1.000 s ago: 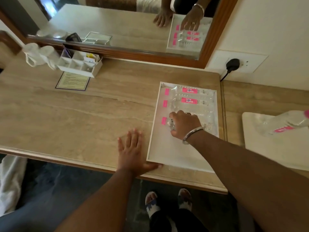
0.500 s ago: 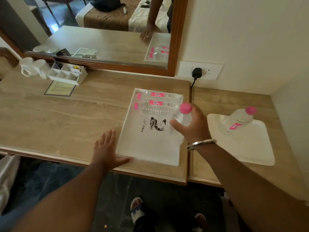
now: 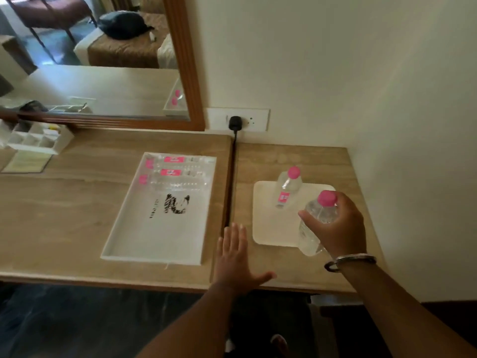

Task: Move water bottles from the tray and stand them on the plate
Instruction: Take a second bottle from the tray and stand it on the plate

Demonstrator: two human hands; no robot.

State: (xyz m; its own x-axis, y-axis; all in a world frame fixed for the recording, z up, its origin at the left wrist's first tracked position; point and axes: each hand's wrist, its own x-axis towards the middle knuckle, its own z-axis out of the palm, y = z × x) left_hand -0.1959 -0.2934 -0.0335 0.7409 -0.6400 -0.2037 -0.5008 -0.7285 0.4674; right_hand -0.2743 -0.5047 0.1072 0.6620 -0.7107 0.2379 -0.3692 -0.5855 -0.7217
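My right hand (image 3: pixel 338 226) grips a clear water bottle with a pink cap (image 3: pixel 313 228) near its neck, held upright above the near right corner of the white square plate (image 3: pixel 268 228). Another pink-capped bottle (image 3: pixel 287 187) stands on the plate's far side. On the white rectangular tray (image 3: pixel 144 244) to the left, two bottles (image 3: pixel 178 174) lie on their sides at the far end. My left hand (image 3: pixel 235 257) rests flat on the desk between tray and plate, fingers spread, holding nothing.
A white compartment organiser (image 3: pixel 36 139) and a card (image 3: pixel 25 162) sit at the far left. A black plug and cord (image 3: pixel 234 125) hang from the wall socket above the gap between the two desktops. A mirror (image 3: pixel 90 60) is behind; the wall closes the right side.
My right hand lifted a bottle off the tray and carried it right, over the plate. My left hand slid right, from the tray's near left corner to the desk between tray and plate.
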